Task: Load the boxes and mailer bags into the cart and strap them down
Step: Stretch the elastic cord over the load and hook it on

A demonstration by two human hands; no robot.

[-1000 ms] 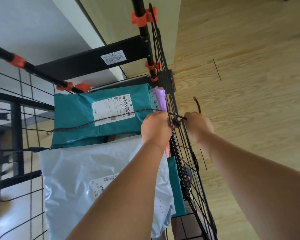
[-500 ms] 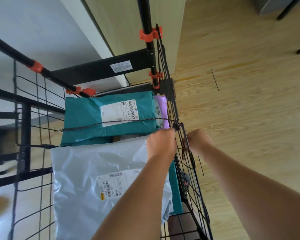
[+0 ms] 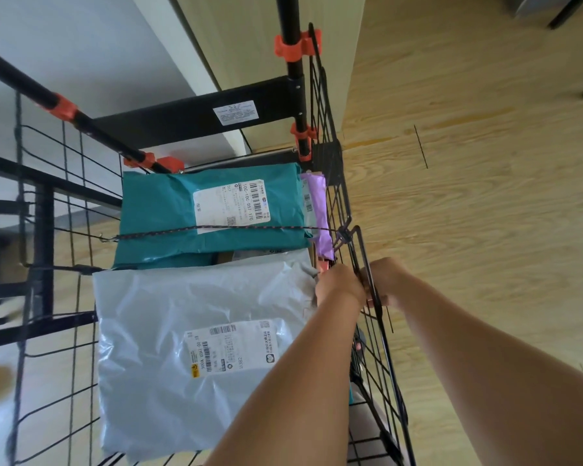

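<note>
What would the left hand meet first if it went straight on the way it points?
Probably the cord hooked on the wire side just beyond the left hand, or the purple mailer bag; depth unclear.

In my wire cart [image 3: 337, 183], the teal mailer bag [image 3: 162, 206] lies flat under a taut strap [image 3: 169, 232]. The grey mailer bag [image 3: 169, 307] lies nearer me, and the purple mailer bag [image 3: 318, 203] is wedged against the right side.

Three mailer bags [image 3: 209, 203] showing, perhaps more beneath, one elastic cord [image 3: 169, 233], one cart [image 3: 182, 112]
</note>
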